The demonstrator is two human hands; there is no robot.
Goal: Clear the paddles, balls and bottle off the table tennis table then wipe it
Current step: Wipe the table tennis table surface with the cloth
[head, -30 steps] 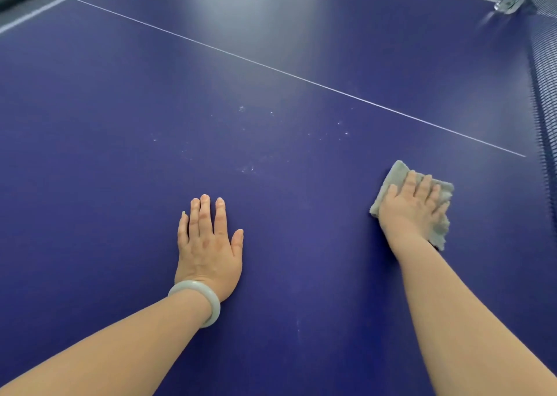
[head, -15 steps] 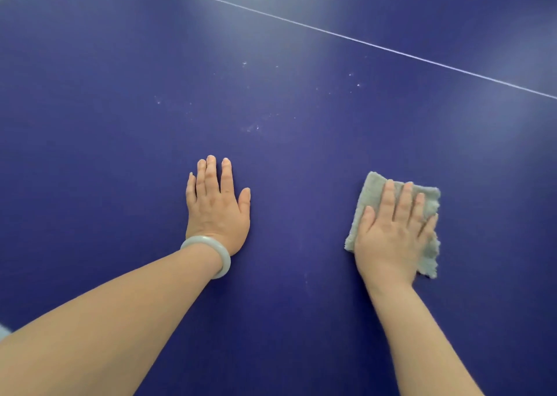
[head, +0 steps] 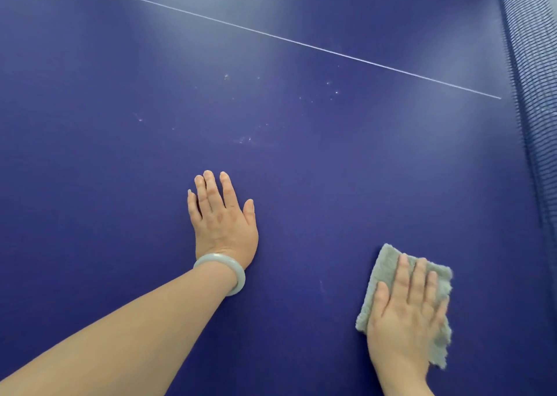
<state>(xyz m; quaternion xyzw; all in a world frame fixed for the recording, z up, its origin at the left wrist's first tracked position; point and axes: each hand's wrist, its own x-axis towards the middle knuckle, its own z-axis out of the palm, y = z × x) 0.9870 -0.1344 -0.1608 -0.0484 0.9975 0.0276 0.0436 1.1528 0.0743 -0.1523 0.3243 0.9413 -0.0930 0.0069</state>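
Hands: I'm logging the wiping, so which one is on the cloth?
The right hand, flat on the grey cloth. The left hand, wearing a pale bangle, rests on the bare blue table.

Grey cloth (head: 383,276) on blue table (head: 301,184)

The left grip (head: 223,217) lies palm down on the surface (head: 301,169), fingers (head: 211,190) straight and close together, thumb out to the side. Its bare forearm reaches in from the lower left. The right grip (head: 407,311) is flat too, palm down, straight fingers pressing on a cloth (head: 382,270), its forearm entering from the bottom edge.
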